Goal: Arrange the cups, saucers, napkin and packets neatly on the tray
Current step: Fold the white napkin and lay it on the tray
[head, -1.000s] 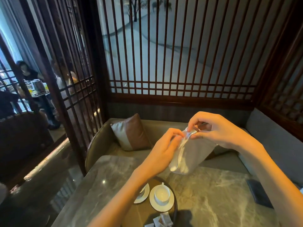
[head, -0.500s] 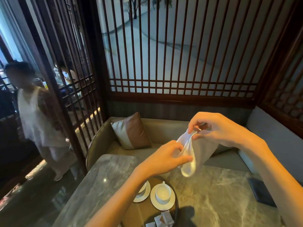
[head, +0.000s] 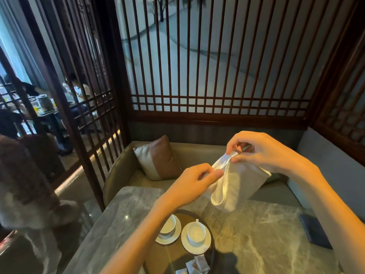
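Note:
A white cloth napkin (head: 235, 186) hangs in the air above the table, folded over. My right hand (head: 262, 153) pinches its top edge, and my left hand (head: 194, 182) pinches its left edge lower down. Below them a round dark tray (head: 211, 234) sits on the marble table. On the tray stand two white cups on saucers, the right cup (head: 196, 233) in full view, the left cup (head: 169, 226) partly behind my left forearm. Several small paper packets (head: 197, 265) lie at the tray's near side.
The grey marble table (head: 266, 234) carries a dark flat phone-like object (head: 315, 231) at its right. A cushioned bench with a brown and grey pillow (head: 158, 158) wraps behind. A person in white (head: 25, 194) stands at the left, beyond a wooden lattice screen (head: 87, 115).
My left hand slid down the napkin's edge and now pinches it a little left of before. The person at the left walked closer. The view has shifted slightly.

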Motion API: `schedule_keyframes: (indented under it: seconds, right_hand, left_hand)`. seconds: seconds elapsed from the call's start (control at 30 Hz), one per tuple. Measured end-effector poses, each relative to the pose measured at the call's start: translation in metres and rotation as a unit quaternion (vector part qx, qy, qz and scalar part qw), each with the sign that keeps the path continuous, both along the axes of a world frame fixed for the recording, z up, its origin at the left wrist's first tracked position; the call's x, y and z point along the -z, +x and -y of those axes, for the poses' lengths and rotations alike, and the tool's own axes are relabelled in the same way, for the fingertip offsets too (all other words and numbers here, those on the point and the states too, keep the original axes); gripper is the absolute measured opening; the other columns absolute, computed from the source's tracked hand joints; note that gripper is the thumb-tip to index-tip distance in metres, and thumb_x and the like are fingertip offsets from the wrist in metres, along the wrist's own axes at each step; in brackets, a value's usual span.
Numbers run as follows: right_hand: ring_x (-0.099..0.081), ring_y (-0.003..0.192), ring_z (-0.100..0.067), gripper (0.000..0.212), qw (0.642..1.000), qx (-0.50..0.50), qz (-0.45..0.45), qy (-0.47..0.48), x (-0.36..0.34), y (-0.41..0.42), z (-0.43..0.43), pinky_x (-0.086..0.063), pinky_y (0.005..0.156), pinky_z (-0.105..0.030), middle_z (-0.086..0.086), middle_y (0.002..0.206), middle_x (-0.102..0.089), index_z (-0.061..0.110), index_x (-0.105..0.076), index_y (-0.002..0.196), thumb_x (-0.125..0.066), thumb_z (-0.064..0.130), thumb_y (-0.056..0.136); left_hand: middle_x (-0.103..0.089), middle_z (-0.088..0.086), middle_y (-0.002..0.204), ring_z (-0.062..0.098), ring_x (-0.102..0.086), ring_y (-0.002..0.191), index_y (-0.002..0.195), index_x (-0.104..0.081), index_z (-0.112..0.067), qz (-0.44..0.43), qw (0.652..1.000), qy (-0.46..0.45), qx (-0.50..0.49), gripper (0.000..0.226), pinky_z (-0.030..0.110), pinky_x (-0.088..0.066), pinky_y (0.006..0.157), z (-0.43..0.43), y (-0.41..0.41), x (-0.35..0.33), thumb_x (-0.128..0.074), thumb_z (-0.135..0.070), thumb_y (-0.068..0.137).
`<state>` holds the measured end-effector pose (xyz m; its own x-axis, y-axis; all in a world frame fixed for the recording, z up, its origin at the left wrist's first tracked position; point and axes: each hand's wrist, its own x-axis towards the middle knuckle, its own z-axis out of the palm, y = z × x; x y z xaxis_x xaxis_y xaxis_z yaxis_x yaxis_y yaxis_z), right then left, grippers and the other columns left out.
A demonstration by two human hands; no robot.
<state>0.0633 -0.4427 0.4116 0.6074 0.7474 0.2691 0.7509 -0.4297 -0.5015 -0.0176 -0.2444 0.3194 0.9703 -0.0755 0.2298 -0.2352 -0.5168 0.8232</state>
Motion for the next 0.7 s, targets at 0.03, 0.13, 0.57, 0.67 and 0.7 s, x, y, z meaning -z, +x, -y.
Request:
schedule_keyframes:
  seconds: [0.03,0.13,0.57,0.67,0.7]
  right_hand:
    - [-0.059,0.091,-0.007,0.017,1.0,0.0,0.005,-0.002,0.0,0.0,-0.002,-0.048,0.077,-0.019,0.011,0.095,-0.062,0.025,-0.069,0.095,-0.077,0.017,0.082]
    - [-0.055,0.083,0.001,0.017,1.0,-0.003,0.023,-0.02,0.002,0.0,-0.008,-0.044,0.071,-0.014,0.014,0.091,-0.058,0.027,-0.068,0.096,-0.077,0.019,0.083]
    - [-0.068,0.086,-0.005,0.02,0.953,0.029,-0.141,0.266,0.023,0.018,0.021,-0.053,0.069,-0.017,0.012,0.093,-0.071,0.039,-0.069,0.102,-0.072,0.039,0.082]
    - [-0.066,0.091,-0.015,0.02,0.911,0.054,-0.199,0.357,0.036,0.017,0.01,-0.053,0.08,-0.034,0.007,0.09,-0.07,0.036,-0.069,0.104,-0.072,0.034,0.084]
    - [-0.066,0.091,-0.015,0.02,0.902,0.065,-0.203,0.375,0.039,0.014,0.006,-0.052,0.082,-0.036,0.006,0.089,-0.069,0.034,-0.07,0.106,-0.072,0.031,0.086]
  left_hand:
    - [-0.065,-0.01,0.094,0.01,-0.064,0.087,0.101,-0.062,-0.022,-0.019,1.0,0.006,0.0,0.043,0.026,-0.055,0.079,0.002,-0.001,-0.001,-0.054,-0.062,0.086]
    - [-0.06,-0.013,0.098,0.009,-0.061,0.089,0.107,-0.056,-0.026,-0.021,0.994,0.109,-0.007,0.044,0.03,-0.057,0.082,0.009,-0.001,0.0,-0.062,-0.061,0.081]
    - [-0.071,-0.01,0.103,0.012,-0.07,0.098,0.12,-0.055,-0.033,0.088,0.971,-0.224,-0.015,0.03,0.029,-0.061,0.079,-0.023,0.003,-0.019,-0.062,-0.031,0.092]
    - [-0.074,-0.018,0.101,0.007,-0.071,0.099,0.103,-0.067,-0.043,-0.061,0.957,-0.284,-0.001,0.034,0.027,-0.06,0.078,-0.016,0.007,-0.014,-0.059,-0.067,0.079]
    - [-0.074,-0.012,0.106,0.013,-0.071,0.103,0.103,-0.067,-0.042,-0.075,0.958,-0.277,-0.015,0.039,0.034,-0.06,0.084,-0.012,0.009,-0.006,-0.059,-0.07,0.076]
